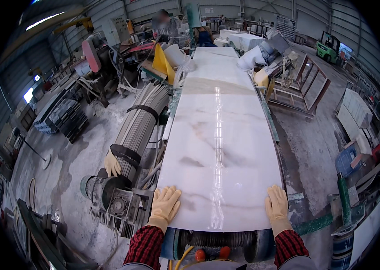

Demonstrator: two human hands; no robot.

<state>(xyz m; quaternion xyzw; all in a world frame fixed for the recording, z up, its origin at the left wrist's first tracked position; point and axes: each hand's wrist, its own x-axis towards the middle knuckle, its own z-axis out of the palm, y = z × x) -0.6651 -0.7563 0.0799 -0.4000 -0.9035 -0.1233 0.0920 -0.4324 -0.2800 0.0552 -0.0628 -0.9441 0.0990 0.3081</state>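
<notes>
Left hand (pixel 165 206), gloved, is lying flat on the slab's near left corner, fingers extended and slightly apart, not wrapped around anything. Right hand (pixel 277 204), same glove type, is resting on the near right edge, fingers extended too; can't tell if its thumb is hooking under. White marble slab (pixel 230 180) is sitting centre, lengthwise near to far, glossy, with grey-brown veining. Its near edge is overhanging a dark roller (pixel 219 238). Orange shoes (pixel 200 255) are showing below that.

Left of slab: motor (pixel 118 204) is standing near, a loose glove (pixel 112 164) is lying just beyond it, ribbed bundle (pixel 138 130) with black straps is running farther back. Far end: co-worker in dark overalls (pixel 204 37) is standing behind the slab. Far right: green forklift (pixel 328 48) is standing on the floor.
</notes>
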